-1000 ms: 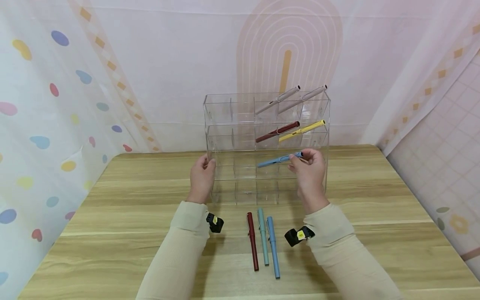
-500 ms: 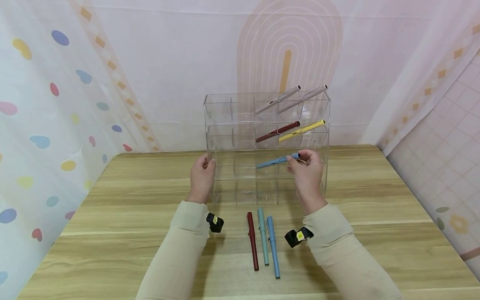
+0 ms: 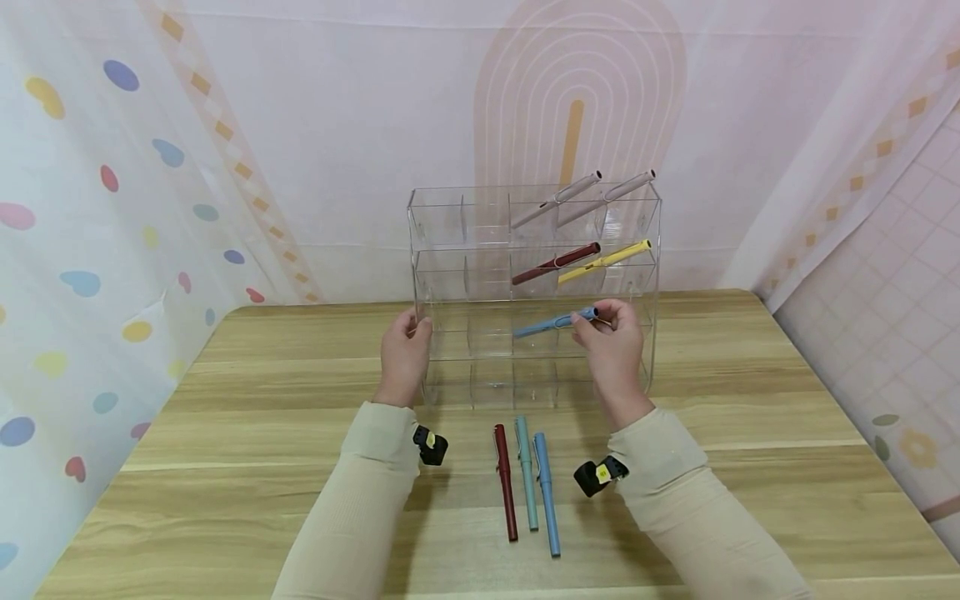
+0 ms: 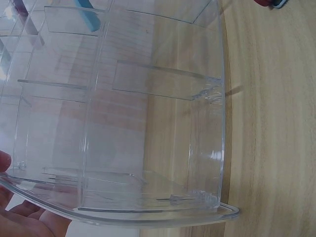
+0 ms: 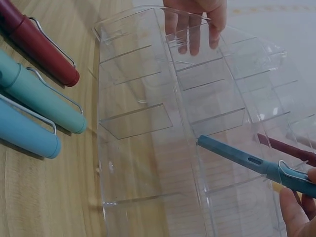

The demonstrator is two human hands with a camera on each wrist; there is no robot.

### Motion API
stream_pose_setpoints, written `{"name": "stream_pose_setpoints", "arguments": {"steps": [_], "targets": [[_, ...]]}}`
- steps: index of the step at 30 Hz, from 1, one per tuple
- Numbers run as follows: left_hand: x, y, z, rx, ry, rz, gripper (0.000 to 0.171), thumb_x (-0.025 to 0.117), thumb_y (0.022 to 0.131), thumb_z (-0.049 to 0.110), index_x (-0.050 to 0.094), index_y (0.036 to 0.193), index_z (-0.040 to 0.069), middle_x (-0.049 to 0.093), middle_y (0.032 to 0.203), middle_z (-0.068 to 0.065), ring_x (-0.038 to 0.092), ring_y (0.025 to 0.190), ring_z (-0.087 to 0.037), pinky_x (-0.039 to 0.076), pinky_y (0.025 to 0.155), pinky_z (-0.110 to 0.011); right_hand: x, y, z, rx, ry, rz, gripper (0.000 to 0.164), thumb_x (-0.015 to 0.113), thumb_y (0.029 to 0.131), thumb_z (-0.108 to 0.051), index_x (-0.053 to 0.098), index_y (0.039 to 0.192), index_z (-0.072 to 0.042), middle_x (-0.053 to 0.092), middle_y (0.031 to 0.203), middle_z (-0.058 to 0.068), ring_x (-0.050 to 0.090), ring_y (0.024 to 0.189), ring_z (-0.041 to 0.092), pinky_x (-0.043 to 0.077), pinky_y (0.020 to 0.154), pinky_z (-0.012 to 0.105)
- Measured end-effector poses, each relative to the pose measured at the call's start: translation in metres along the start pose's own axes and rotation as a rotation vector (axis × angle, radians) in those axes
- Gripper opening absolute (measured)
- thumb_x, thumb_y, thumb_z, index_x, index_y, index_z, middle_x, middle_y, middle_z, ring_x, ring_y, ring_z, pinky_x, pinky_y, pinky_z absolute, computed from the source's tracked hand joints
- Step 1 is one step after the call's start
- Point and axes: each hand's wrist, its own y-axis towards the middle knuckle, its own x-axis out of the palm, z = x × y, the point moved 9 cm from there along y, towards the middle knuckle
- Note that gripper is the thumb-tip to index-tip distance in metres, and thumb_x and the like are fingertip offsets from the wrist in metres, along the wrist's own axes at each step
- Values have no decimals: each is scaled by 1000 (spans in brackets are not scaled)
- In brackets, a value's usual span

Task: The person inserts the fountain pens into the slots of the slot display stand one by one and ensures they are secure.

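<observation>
A clear plastic pen rack (image 3: 491, 379) with tiered compartments stands upright on the table. My left hand (image 3: 403, 354) holds its left side edge; in the left wrist view the fingers (image 4: 29, 222) lie on the outer side of the panel. Between thumb and fingers, my right hand (image 3: 618, 354) pinches the cap end of a blue pen (image 3: 551, 325). That pen slants, its lower end at a third-row compartment right of the rack's middle. In the right wrist view the blue pen (image 5: 232, 154) shows its clip beside the thumb (image 5: 291, 210).
Two pale pens, one of them a pale pen (image 3: 573, 192), lean in the top row. Below them sit a dark red pen (image 3: 555, 264) and a yellow pen (image 3: 603, 262). On the table (image 3: 262, 433) lie a red pen (image 3: 506, 483), a green pen (image 3: 527, 475) and another blue pen (image 3: 548, 496).
My right hand has shifted slightly left and down with the blue pen, whose cap end is a little lower. The left hand and the rack stay put.
</observation>
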Motion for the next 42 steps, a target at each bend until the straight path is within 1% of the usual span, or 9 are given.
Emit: {"name": "stream_pose_setpoints", "arguments": {"steps": [7, 12, 16, 22, 26, 30, 34, 38, 42], "targets": [[0, -1, 1, 4, 5, -5, 30, 44, 102, 20, 56, 124, 3, 56, 128, -15, 47, 126, -29, 38, 104, -48, -1, 0, -1, 3, -47, -8, 28, 63, 86, 9, 47, 109, 4, 49, 99, 4, 55, 83, 9, 49, 70, 15], [-1, -1, 2, 4, 8, -2, 30, 44, 102, 20, 56, 124, 3, 56, 128, -15, 46, 126, -29, 38, 104, -49, -3, -3, -2, -5, -119, -30, 34, 64, 86, 6, 46, 115, 3, 50, 105, 5, 55, 94, 14, 48, 74, 15], [-1, 0, 1, 3, 8, 1, 31, 44, 102, 20, 55, 126, 4, 56, 129, -15, 46, 127, -30, 37, 105, -49, -8, -8, -4, -40, -136, -27, 35, 65, 85, 8, 47, 115, 1, 50, 108, 6, 57, 100, 16, 48, 78, 14], [-1, 0, 0, 9, 12, 5, 31, 44, 102, 20, 55, 125, 3, 56, 128, -15, 46, 128, -29, 37, 105, -48, -17, -18, -2, -62, -159, -38, 32, 63, 85, 11, 47, 111, 3, 51, 103, 7, 59, 93, 9, 49, 79, 14], [0, 0, 0, 3, 7, 2, 31, 44, 102, 20, 55, 126, 4, 56, 129, -15, 45, 128, -30, 37, 105, -49, -17, -26, 5, -39, -198, -88, 30, 64, 84, 10, 49, 110, 6, 53, 101, 9, 59, 88, 3, 49, 77, 13], [0, 1, -1, 9, 25, -1, 30, 44, 102, 21, 56, 123, 4, 56, 130, -15, 46, 127, -30, 38, 103, -49, -15, -34, 16, 15, -281, -175, 31, 64, 85, 8, 49, 112, 7, 55, 106, 16, 59, 89, 4, 48, 77, 13], [0, 2, -1, 10, 34, -3, 29, 44, 102, 22, 57, 121, 4, 56, 130, -15, 47, 127, -30, 39, 102, -49, -13, -44, 29, 82, -367, -264, 31, 64, 87, 5, 50, 114, 5, 56, 111, 20, 60, 96, 13, 49, 77, 14], [0, 2, -2, 4, 32, -3, 29, 44, 102, 22, 57, 121, 4, 56, 131, -14, 47, 127, -30, 39, 103, -49, -13, -51, 40, 123, -430, -322, 28, 64, 87, 2, 52, 113, 5, 57, 114, 20, 60, 102, 24, 50, 77, 19], [0, 2, -2, -2, 28, -2, 30, 44, 102, 22, 57, 123, 5, 56, 131, -15, 47, 127, -30, 38, 103, -49, -13, -58, 51, 136, -507, -360, 28, 65, 87, -1, 56, 112, 4, 59, 113, 18, 60, 100, 27, 50, 77, 25]]}}
